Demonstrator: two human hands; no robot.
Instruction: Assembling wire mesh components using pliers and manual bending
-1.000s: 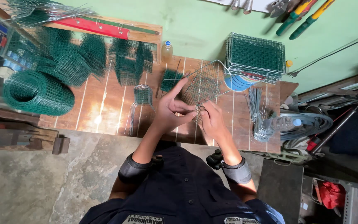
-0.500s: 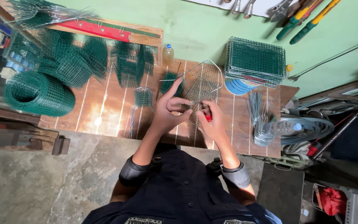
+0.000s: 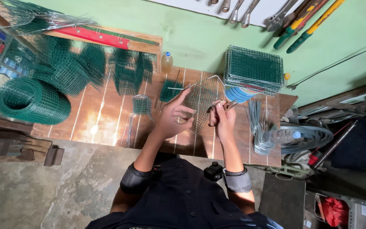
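Mesh panel [image 3: 200, 101] partly behind left hand [image 3: 172, 118], pliers [image 3: 221, 105] mostly hidden in right hand [image 3: 223, 121]

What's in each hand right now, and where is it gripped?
Left hand grips the wire mesh piece at its left edge. Right hand holds small pliers by the handles, tips at the mesh.

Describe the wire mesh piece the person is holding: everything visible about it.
The mesh piece is a panel of thin green wire in a fine square grid, bent or curved, with a loose wire arching off its top edge. It is held tilted above the wooden table. The left hand grips its left side; the right hand meets its right edge with a metal tool.
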